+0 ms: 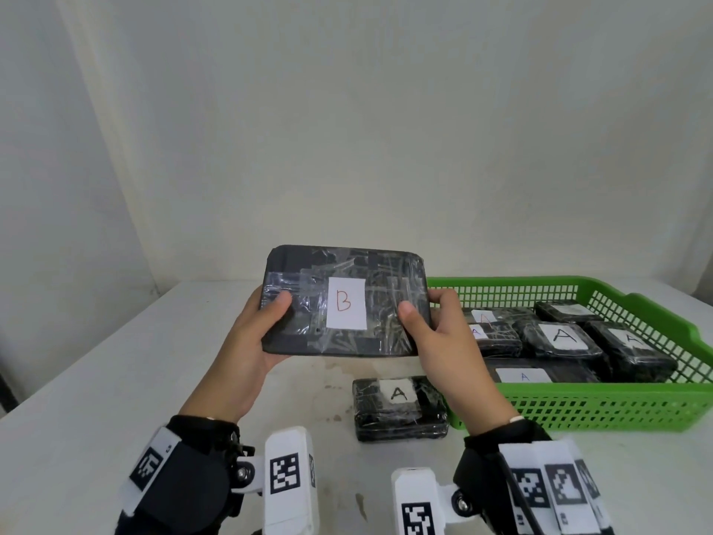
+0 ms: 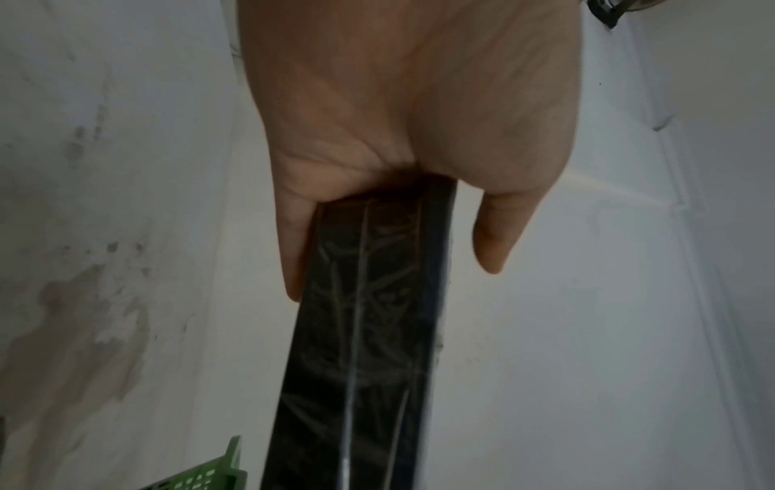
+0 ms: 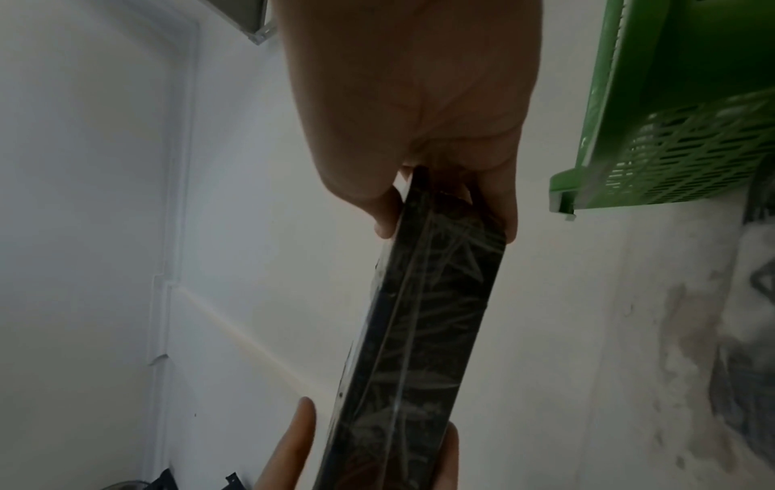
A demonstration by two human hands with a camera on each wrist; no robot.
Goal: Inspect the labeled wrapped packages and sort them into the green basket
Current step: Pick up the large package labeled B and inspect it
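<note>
A flat black wrapped package (image 1: 345, 301) with a white label marked "B" is held upright above the table, its label facing me. My left hand (image 1: 254, 337) grips its left end, thumb on the front. My right hand (image 1: 436, 334) grips its right end the same way. The wrist views show the package edge-on (image 2: 360, 331) (image 3: 423, 331) between thumb and fingers of each hand. A smaller package marked "A" (image 1: 399, 409) lies on the table below. The green basket (image 1: 578, 411) at the right holds several packages marked "A" (image 1: 559, 337).
The white table (image 1: 115, 380) has stains near its middle. A plain white wall stands behind it. The basket's corner (image 3: 608, 185) sits close to my right hand.
</note>
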